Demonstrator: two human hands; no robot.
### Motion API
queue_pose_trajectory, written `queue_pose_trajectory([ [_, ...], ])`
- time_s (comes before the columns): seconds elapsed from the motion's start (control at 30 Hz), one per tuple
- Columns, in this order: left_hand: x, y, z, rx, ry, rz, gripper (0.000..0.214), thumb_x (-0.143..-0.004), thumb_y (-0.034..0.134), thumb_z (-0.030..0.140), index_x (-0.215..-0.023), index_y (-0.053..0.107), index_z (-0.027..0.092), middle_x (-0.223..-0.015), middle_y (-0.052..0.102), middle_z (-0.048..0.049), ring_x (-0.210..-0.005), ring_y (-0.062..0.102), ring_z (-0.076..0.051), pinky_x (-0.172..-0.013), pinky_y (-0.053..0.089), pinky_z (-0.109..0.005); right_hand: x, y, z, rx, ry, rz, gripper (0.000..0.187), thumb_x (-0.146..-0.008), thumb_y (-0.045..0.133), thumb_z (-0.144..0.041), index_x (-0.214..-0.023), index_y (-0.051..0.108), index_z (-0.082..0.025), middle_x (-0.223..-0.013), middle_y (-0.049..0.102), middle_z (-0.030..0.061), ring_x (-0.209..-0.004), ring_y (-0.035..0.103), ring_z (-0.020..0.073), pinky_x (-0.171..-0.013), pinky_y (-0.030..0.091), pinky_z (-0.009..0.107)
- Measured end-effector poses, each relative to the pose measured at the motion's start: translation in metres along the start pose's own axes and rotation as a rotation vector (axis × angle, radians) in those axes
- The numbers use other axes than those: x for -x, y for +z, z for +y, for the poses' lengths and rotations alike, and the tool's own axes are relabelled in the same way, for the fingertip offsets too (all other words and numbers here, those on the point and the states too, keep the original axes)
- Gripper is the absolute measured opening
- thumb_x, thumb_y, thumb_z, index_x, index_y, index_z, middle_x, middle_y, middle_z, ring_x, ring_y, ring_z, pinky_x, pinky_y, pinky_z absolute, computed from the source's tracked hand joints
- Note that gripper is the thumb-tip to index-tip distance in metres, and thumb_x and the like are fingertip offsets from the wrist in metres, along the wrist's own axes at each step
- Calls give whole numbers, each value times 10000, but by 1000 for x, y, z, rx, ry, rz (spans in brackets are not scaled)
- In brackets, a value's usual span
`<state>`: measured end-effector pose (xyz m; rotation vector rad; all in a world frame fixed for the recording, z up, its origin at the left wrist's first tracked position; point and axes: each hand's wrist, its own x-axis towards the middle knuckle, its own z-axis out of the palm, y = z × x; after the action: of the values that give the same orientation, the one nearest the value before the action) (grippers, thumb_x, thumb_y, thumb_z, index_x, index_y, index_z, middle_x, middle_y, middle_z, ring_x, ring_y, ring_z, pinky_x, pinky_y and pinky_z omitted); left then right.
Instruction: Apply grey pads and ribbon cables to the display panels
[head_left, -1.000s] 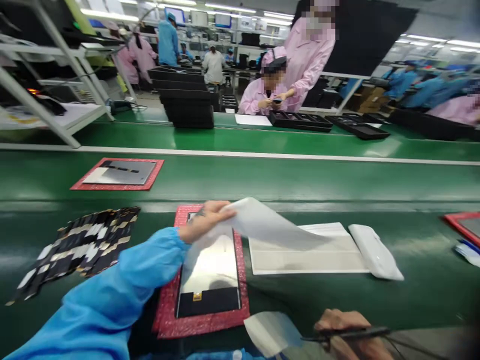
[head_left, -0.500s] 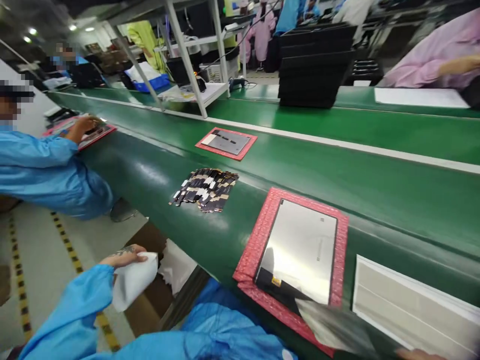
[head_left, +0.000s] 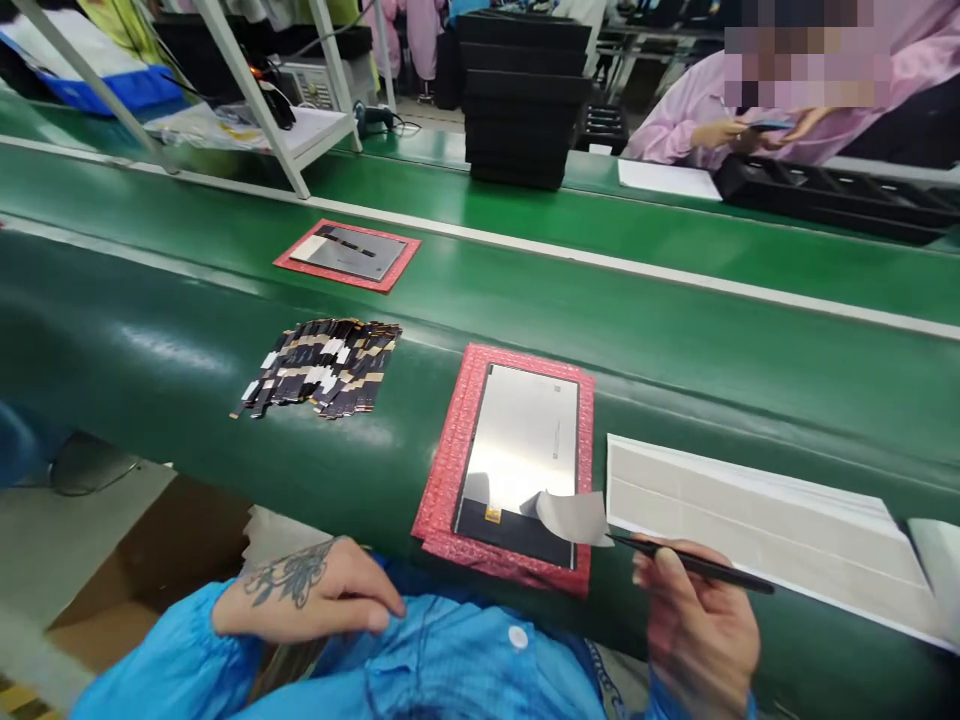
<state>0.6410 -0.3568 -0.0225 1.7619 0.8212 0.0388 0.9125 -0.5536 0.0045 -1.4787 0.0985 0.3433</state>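
Note:
My right hand (head_left: 701, 635) grips black tweezers (head_left: 712, 570). A thin, curled grey-white film (head_left: 576, 516) hangs at their tip, over the lower right corner of an LCD panel (head_left: 525, 425). The panel lies silvery back up, with a black strip along its near end and a small yellow tab (head_left: 493, 514). Red bubble-wrap (head_left: 439, 480) is under the panel. Nothing shows in my left hand (head_left: 330, 595); its fingers stretch out above my lap, beside the bench edge. To the right of the panel lie white-edged sheets with beige strips (head_left: 739, 500).
A pile of dark flex cables (head_left: 319, 370) lies left of the panel. Farther back, another panel (head_left: 360, 252) rests on red wrap. Black trays (head_left: 521, 110) are stacked across the green bench (head_left: 675, 345). A co-worker in pink sits opposite. A cardboard box (head_left: 150, 570) stands below left.
My left hand has let go of a white sheet held over the box and moved right, toward my lap. My right hand has come into view with the tweezers. The view has turned right.

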Motion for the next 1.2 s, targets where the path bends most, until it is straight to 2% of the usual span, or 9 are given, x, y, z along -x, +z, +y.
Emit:
queue_pose_trajectory([
  [0.07,-20,18,36,160,-45,-212,565,-730,547,735,-650,702,198,-504,604,-7,-397,484,-110,-406,328,-225,5,-1,-1,-9,-35,-31,406,-401,945,-415,-644,679,-226,-605,705,9,-445,586,111,-421,514,181],
  [0.13,-45,34,64,361,-187,-285,548,-724,590,722,-703,606,174,-567,609,0,-386,463,-78,-366,302,-191,10,-2,-3,-15,-54,-62,385,-439,938,-409,-653,676,-226,-638,725,25,-446,599,124,-416,520,198],
  [0.2,-67,47,81,519,-224,-354,587,-694,611,755,-737,542,174,-553,573,22,-367,453,-67,-320,264,-169,15,-2,-5,-31,-60,-83,371,-456,937,-393,-661,674,-228,-652,734,35,-463,624,142,-415,525,206],
  [0.33,-84,65,90,717,-293,-456,604,-662,668,745,-734,519,163,-540,549,31,-360,461,-61,-290,255,-159,22,0,-8,-66,-106,-105,336,-482,935,-356,-672,683,-238,-641,724,28,-487,644,158,-396,522,201],
  [0.5,-83,68,89,788,-394,-430,513,-547,846,522,-714,518,166,-559,580,20,-431,531,-78,-340,346,-151,23,1,-8,-74,-145,-137,306,-495,930,-341,-666,695,-245,-620,699,17,-511,648,164,-378,508,193],
  [0.57,-84,67,88,758,-394,-406,494,-548,839,512,-707,526,164,-566,588,11,-447,533,-84,-364,372,-162,22,-1,-7,-63,-130,-111,314,-484,931,-344,-667,694,-249,-629,698,16,-564,668,180,-397,520,198],
  [0.7,-83,65,89,585,-266,-344,472,-619,766,566,-690,518,171,-574,569,22,-442,476,-71,-408,372,-184,15,-7,3,0,-98,-73,301,-521,909,-354,-693,692,-234,-674,726,28,-496,623,147,-427,532,220],
  [0.93,-72,69,84,5,76,-75,304,-812,524,432,-641,551,183,-616,534,4,-587,463,-116,-556,343,-234,16,-26,46,149,25,-52,307,-653,843,-414,-814,685,-205,-732,729,12,-621,680,165,-588,589,275],
  [1.2,-64,76,66,-237,83,-48,287,-871,484,389,-667,556,200,-565,496,40,-516,425,-113,-532,322,-227,29,-29,59,189,37,-71,282,-733,789,-421,-840,645,-204,-688,698,-22,-652,666,145,-644,559,263],
])
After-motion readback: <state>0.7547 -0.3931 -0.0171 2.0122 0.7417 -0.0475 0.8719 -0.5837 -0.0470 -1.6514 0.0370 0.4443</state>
